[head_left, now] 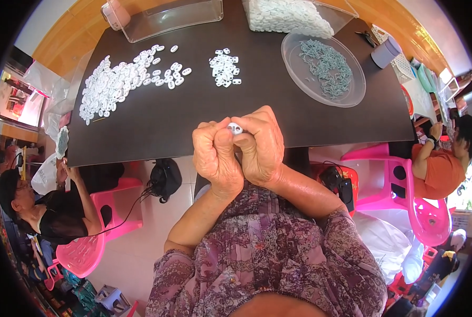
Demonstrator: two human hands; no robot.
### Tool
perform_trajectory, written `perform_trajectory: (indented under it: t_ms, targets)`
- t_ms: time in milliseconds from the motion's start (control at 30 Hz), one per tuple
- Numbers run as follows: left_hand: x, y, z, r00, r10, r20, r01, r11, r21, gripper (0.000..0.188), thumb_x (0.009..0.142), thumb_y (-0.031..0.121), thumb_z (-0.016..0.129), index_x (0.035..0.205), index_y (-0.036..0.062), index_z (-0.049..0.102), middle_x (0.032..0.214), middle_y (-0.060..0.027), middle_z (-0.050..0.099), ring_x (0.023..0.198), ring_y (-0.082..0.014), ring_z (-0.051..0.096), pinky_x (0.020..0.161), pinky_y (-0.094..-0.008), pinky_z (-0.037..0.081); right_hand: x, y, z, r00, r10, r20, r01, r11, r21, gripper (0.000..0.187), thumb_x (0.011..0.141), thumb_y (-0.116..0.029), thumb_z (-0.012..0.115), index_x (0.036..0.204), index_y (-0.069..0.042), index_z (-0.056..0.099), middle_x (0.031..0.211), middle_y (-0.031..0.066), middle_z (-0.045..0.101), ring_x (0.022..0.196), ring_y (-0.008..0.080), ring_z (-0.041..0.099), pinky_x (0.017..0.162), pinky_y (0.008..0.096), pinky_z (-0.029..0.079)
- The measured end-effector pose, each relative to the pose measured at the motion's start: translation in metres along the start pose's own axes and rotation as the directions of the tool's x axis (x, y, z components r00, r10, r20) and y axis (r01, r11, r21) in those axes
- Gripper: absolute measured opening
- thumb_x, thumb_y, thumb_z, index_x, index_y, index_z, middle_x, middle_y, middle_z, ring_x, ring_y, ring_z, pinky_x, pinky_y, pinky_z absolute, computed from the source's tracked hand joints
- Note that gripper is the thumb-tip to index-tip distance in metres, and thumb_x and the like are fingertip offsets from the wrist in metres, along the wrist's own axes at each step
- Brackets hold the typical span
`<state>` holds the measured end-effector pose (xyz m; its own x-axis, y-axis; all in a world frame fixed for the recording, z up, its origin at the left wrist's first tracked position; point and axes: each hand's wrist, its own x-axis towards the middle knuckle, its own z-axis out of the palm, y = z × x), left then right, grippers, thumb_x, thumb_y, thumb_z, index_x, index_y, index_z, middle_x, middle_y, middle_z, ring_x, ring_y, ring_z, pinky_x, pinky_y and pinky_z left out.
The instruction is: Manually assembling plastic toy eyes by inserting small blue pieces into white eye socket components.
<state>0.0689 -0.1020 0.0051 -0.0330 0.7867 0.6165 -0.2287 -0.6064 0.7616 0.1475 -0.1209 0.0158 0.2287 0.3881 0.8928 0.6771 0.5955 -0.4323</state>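
Just past the table's near edge, my left hand [214,153] and my right hand [262,145] meet, both pinching one small white oval plastic piece [235,128] with dark openings in it. Thumbs and forefingers press on it from either side, and the fingers hide part of it. Beyond the hands lies a small cluster of white rectangular plastic pieces [225,68]. A large heap of white oval pieces [112,84] spreads over the left of the table. To the right, a round clear plastic lid [294,87] holds a pile of grey-green screws or pins [328,68], too small to tell which.
Along the far edge of the dark table [183,124] stand a clear bin [178,21] and another bin filled with white pieces [289,16]. A grey-purple cup [385,53] is at the right. People sit on pink chairs at both sides; one wears orange [444,171], another black [62,219].
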Motion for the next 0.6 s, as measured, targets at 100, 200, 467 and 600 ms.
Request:
perform_trajectory:
  t_ms: [100,200,467,600]
  targets:
    - [0.002,-0.003,0.000,0.999,-0.034,-0.003,0.034,0.999,-0.037,0.020,0.093,0.019,0.053,0.088,-0.0003,0.052,0.075,-0.0011,0.047,0.067,-0.0061,0.041,0.060,-0.0196,0.036,-0.001,0.006,0.000,1.000,-0.010,0.005,0.010,1.000,-0.009,0.015,0.082,-0.006,0.061,0.094,0.002,0.056,0.078,0.0106,0.055,0.063,0.0222,0.050,0.055,0.0320,0.042]
    - [0.007,-0.002,0.001,0.998,0.010,0.054,-0.010,1.000,-0.004,0.018,0.093,0.016,0.052,0.086,0.0003,0.052,0.077,-0.0017,0.048,0.070,-0.0062,0.042,0.063,-0.0203,0.037,0.000,0.006,-0.002,0.999,-0.018,0.042,0.019,1.000,-0.021,0.023,0.071,0.000,0.066,0.091,0.003,0.056,0.075,0.0110,0.055,0.063,0.0236,0.050,0.055,0.0314,0.041]
    - [0.017,0.010,-0.005,0.942,-0.314,0.120,0.326,0.940,-0.098,0.016,0.093,0.010,0.051,0.102,-0.0024,0.057,0.085,-0.0037,0.057,0.072,-0.0075,0.051,0.068,-0.0209,0.043,0.018,0.014,-0.014,0.995,0.063,0.075,-0.061,0.998,-0.024,0.024,0.069,0.005,0.067,0.092,0.002,0.060,0.081,0.0117,0.060,0.067,0.0236,0.054,0.060,0.0315,0.045]
    - [0.013,0.014,-0.022,0.865,-0.469,0.179,0.483,0.875,-0.041,0.024,0.093,0.016,0.052,0.106,-0.0036,0.056,0.083,-0.0064,0.059,0.066,-0.0089,0.052,0.064,-0.0216,0.045,0.063,0.036,-0.045,0.991,0.064,0.121,-0.035,0.972,-0.234,0.021,0.070,0.005,0.067,0.089,-0.001,0.063,0.078,0.0095,0.061,0.068,0.0203,0.056,0.061,0.0288,0.044]
